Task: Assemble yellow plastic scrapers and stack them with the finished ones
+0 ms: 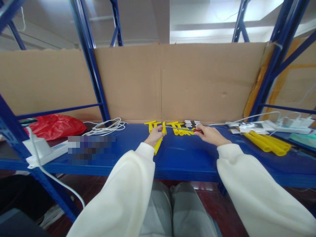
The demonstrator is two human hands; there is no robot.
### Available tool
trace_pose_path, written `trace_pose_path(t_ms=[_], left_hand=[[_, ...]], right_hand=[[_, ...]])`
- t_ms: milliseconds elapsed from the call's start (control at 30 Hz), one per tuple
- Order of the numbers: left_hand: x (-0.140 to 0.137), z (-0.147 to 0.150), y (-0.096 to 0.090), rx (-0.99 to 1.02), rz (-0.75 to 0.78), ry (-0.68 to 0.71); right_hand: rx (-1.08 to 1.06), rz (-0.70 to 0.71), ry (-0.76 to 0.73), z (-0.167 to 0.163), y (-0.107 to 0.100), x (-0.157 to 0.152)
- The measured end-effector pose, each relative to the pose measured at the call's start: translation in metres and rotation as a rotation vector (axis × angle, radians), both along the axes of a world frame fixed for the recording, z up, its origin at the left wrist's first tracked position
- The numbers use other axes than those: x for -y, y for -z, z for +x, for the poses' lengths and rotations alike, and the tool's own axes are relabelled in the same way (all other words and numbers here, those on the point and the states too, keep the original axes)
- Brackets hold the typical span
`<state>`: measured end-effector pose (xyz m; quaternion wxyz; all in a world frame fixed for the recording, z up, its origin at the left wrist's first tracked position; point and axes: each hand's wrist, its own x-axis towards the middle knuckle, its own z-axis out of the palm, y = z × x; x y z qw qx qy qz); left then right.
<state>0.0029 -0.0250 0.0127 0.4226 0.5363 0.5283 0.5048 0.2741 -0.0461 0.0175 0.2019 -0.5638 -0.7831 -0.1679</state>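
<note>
My left hand is closed around a yellow T-shaped tool, its tube pointing toward me and its crosspiece up at the fingers. A screwdriver with a reddish handle and a long thin metal shaft is gripped in my right hand. Its shaft runs left, and the tip reaches the top of the yellow piece; whether it sits inside cannot be made out. Just behind my hands lie more yellow T-shaped pieces and small yellow parts. A stack of white and black pieces lies near my right hand.
Several yellow tubes lie at the right beside packets and a white power strip. At the left are a coiled white cable, a red plastic bag and another power strip. Cardboard stands behind the blue shelf, between blue posts.
</note>
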Motion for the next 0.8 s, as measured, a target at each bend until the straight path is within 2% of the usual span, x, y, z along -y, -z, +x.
trace_pose_path(t_ms=[233, 467, 567, 700, 800], left_hand=[[-0.0009, -0.0005, -0.0005, -0.01, -0.004, 0.013], [-0.0034, -0.0012, 0.0011, 0.005, 0.004, -0.005], [-0.0042, -0.0016, 0.0013, -0.003, 0.008, 0.002], [-0.0042, -0.0016, 0.0014, -0.034, 0.015, -0.001], [-0.005, -0.0017, 0.0025, -0.029, 0.012, 0.003]], right_hand=[[0.032, 0.071, -0.002, 0.0001, 0.0024, -0.0016], [-0.012, -0.056, -0.018, -0.0072, -0.0004, 0.0034], [-0.014, -0.029, 0.013, -0.0069, 0.0001, 0.0023], [-0.001, 0.039, -0.023, -0.0044, 0.0018, 0.0002], [-0.01, -0.009, -0.034, -0.005, 0.0019, 0.0005]])
